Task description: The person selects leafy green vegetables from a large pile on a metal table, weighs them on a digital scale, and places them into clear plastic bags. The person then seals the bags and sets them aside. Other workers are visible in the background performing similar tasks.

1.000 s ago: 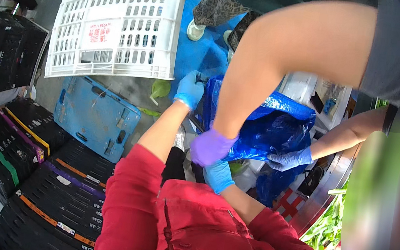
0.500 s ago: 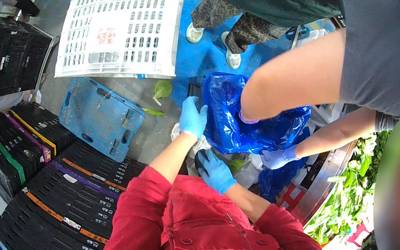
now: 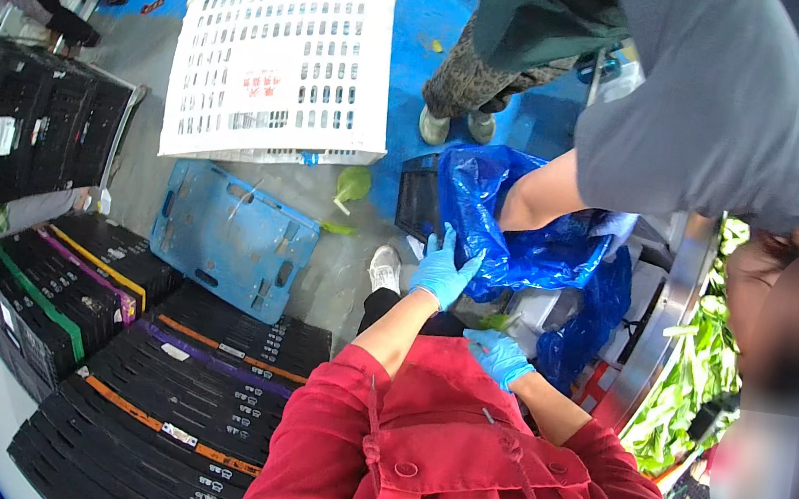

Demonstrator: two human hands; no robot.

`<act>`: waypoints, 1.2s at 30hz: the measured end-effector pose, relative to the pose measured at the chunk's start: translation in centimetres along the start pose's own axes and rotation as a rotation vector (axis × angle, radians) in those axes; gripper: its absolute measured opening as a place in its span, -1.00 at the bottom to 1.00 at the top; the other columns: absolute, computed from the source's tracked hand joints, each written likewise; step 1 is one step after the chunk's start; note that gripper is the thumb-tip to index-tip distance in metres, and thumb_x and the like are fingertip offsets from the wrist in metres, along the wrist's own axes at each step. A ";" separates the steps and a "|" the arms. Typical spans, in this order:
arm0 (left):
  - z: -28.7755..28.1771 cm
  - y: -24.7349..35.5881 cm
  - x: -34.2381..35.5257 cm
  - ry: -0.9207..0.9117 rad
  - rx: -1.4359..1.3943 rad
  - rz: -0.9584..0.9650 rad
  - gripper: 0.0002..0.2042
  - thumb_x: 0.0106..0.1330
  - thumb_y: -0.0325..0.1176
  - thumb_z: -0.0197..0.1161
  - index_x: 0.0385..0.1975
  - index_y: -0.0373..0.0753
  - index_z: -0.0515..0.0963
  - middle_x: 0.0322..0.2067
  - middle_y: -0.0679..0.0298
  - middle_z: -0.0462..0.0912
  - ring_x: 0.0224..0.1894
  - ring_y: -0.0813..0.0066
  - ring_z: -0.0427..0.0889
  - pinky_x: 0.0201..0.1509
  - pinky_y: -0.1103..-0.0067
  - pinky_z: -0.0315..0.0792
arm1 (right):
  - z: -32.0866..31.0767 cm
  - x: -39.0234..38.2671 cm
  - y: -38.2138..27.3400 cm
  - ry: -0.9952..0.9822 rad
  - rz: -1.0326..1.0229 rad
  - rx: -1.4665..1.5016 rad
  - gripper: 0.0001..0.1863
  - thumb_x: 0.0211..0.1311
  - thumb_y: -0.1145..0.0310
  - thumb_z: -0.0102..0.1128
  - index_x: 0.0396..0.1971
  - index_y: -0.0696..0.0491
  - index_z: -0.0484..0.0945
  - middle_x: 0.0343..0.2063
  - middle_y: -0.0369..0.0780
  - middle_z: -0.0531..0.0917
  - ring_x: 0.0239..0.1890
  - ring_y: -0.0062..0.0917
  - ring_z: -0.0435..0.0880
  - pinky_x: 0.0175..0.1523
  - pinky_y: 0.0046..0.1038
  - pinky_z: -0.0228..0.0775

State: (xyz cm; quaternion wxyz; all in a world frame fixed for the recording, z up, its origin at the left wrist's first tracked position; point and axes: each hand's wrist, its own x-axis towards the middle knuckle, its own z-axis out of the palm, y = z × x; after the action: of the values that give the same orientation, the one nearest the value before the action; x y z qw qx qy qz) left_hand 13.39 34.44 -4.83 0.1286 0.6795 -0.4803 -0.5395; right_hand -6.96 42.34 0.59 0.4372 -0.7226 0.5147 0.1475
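My left hand [image 3: 447, 268], in a light blue glove, is at the near left edge of a blue plastic bag [image 3: 470, 208]. Its fingers are spread, and they appear to touch the plastic. The bag hangs open over a black crate [image 3: 416, 197], of which only the left part shows. My right hand [image 3: 498, 356], gloved the same way, lies by my red apron [image 3: 450, 367], its fingers stretched out and holding nothing I can see. A co-worker in a grey shirt [image 3: 699, 117] has one arm [image 3: 539, 199] down in the bag; that hand is hidden.
A white perforated crate [image 3: 282, 68] and a blue platform [image 3: 234, 238] are ahead left. Stacked black crates [image 3: 200, 385] stand at my left. Leafy greens [image 3: 691, 374] lie behind a metal edge [image 3: 656, 334] at right. Another person's legs [image 3: 487, 84] are beyond the bag.
My left hand has come forward onto the bag's edge. My right hand has drawn back toward my apron. The co-worker has leaned in, reaching deeper into the bag. The whole view has shifted.
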 end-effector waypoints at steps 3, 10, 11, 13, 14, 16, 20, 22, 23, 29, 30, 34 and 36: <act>-2.1 2.3 -0.7 -0.228 -0.064 -0.179 -0.05 0.23 0.18 0.00 0.38 -0.34 -0.32 0.11 -0.27 0.38 0.13 -0.10 0.44 0.22 0.32 0.29 | -0.4 -2.4 -1.7 -0.065 0.027 -0.033 -0.64 0.24 0.13 0.07 0.00 -0.11 0.55 -0.21 -0.04 0.63 -0.15 -0.14 0.60 -0.04 -0.20 0.46; 0.8 1.4 0.4 -0.225 -0.049 -0.193 -0.04 0.24 0.19 -0.05 0.37 -0.23 -0.48 -0.01 -0.25 0.50 0.00 -0.09 0.56 0.11 0.25 0.38 | -2.5 -7.2 -0.5 0.001 0.221 0.194 -0.66 0.25 0.12 0.07 -0.04 -0.08 0.57 -0.18 -0.03 0.64 -0.10 -0.15 0.60 -0.01 -0.24 0.45; 1.0 1.5 0.3 -0.183 -0.010 -0.195 -0.04 0.24 0.19 -0.06 0.37 -0.23 -0.48 -0.02 -0.26 0.50 -0.01 -0.08 0.57 0.11 0.25 0.37 | -2.2 -7.8 0.5 0.037 0.209 0.125 -0.68 0.25 0.15 0.07 -0.08 -0.06 0.59 -0.20 -0.01 0.64 -0.12 -0.12 0.61 -0.03 -0.24 0.45; 1.0 1.7 0.5 -0.196 0.033 -0.196 -0.05 0.27 0.17 -0.09 0.35 -0.28 -0.53 -0.05 -0.28 0.51 -0.05 -0.13 0.57 0.08 0.25 0.39 | -1.6 -9.0 1.5 0.043 0.242 0.099 -0.68 0.24 0.18 0.07 -0.06 -0.05 0.59 -0.20 0.01 0.63 -0.14 -0.11 0.61 -0.05 -0.24 0.46; 1.0 1.7 0.5 -0.182 0.056 -0.180 -0.05 0.29 0.15 -0.11 0.32 -0.33 -0.57 -0.07 -0.30 0.51 -0.09 -0.18 0.57 0.05 0.26 0.41 | -1.4 -9.2 1.5 0.076 0.229 0.113 -0.68 0.23 0.19 0.08 -0.06 -0.05 0.59 -0.20 0.01 0.63 -0.14 -0.12 0.61 -0.05 -0.24 0.46; 0.3 1.2 0.3 -0.170 -0.021 -0.179 -0.01 0.25 0.19 0.00 0.36 -0.32 -0.47 0.00 -0.25 0.50 0.03 -0.07 0.53 0.12 0.32 0.36 | -1.2 -8.4 1.4 0.046 0.239 0.130 -0.69 0.23 0.20 0.08 -0.08 -0.06 0.60 -0.20 0.00 0.64 -0.13 -0.14 0.62 -0.04 -0.25 0.46; 3.0 -6.5 2.5 -0.081 -0.420 -0.011 -0.15 0.22 0.20 0.13 0.38 -0.20 0.01 -0.08 0.11 0.58 -0.06 0.24 0.58 0.02 0.49 0.42 | -3.0 -7.1 -0.7 0.086 0.192 0.139 -0.70 0.22 0.20 0.09 -0.10 -0.07 0.62 -0.20 -0.04 0.65 -0.11 -0.18 0.62 0.01 -0.27 0.46; -4.8 -4.4 -0.3 -0.157 -0.752 -0.293 -0.26 0.14 0.28 0.16 0.13 -0.22 0.33 -0.11 0.16 0.58 -0.12 0.25 0.58 -0.08 0.29 0.47 | -1.4 -6.8 1.6 0.128 0.161 0.185 -0.70 0.22 0.18 0.09 -0.10 -0.08 0.62 -0.20 -0.06 0.66 -0.10 -0.19 0.62 0.04 -0.29 0.45; -7.8 -5.3 -0.8 -0.046 -0.904 -0.304 -0.31 0.14 0.31 0.14 0.02 -0.20 0.37 -0.19 0.22 0.57 -0.19 0.32 0.56 -0.18 0.32 0.47 | -0.5 -6.5 2.9 0.140 0.148 0.231 -0.70 0.22 0.17 0.09 -0.11 -0.08 0.62 -0.20 -0.06 0.66 -0.10 -0.19 0.62 0.04 -0.30 0.45; -24.2 -12.1 1.3 0.475 -1.410 -0.154 -0.33 0.29 0.24 0.01 0.09 -0.30 0.33 0.01 0.05 0.49 0.02 0.19 0.52 -0.05 0.30 0.49 | -1.0 -7.2 3.9 0.061 0.224 0.233 -0.68 0.22 0.11 0.10 -0.12 -0.06 0.62 -0.16 -0.08 0.65 -0.09 -0.19 0.61 0.03 -0.28 0.45; -25.8 -12.3 2.0 0.495 -1.491 -0.138 -0.35 0.32 0.19 0.01 0.12 -0.32 0.31 0.08 0.00 0.44 0.10 0.16 0.49 0.00 0.27 0.48 | -0.6 -7.5 4.7 0.068 0.217 0.256 -0.68 0.23 0.12 0.10 -0.12 -0.06 0.62 -0.16 -0.08 0.65 -0.09 -0.20 0.61 0.03 -0.28 0.45; -25.0 -12.6 5.2 0.503 -1.426 -0.257 -0.51 0.40 -0.02 -0.03 0.12 -0.32 0.31 0.05 -0.03 0.48 0.01 0.05 0.56 -0.04 0.16 0.50 | -0.8 -9.9 5.7 0.094 0.236 0.337 -0.69 0.24 0.16 0.11 -0.11 -0.03 0.62 -0.15 -0.09 0.65 -0.07 -0.21 0.62 0.05 -0.33 0.44; -23.1 -12.3 6.5 0.509 -1.458 -0.316 -0.58 0.43 -0.12 -0.05 0.10 -0.32 0.32 -0.01 -0.03 0.53 -0.09 0.00 0.61 -0.08 0.12 0.51 | -1.2 -11.5 5.6 0.109 0.278 0.367 -0.70 0.23 0.19 0.12 -0.11 -0.02 0.62 -0.14 -0.11 0.65 -0.07 -0.22 0.62 0.06 -0.35 0.44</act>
State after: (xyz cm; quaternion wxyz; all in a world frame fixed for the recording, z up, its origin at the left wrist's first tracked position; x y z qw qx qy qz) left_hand 39.25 27.55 -8.47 0.5698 0.5864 0.1411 -0.5582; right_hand -17.02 48.04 6.25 0.5084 -0.5599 0.6503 0.0709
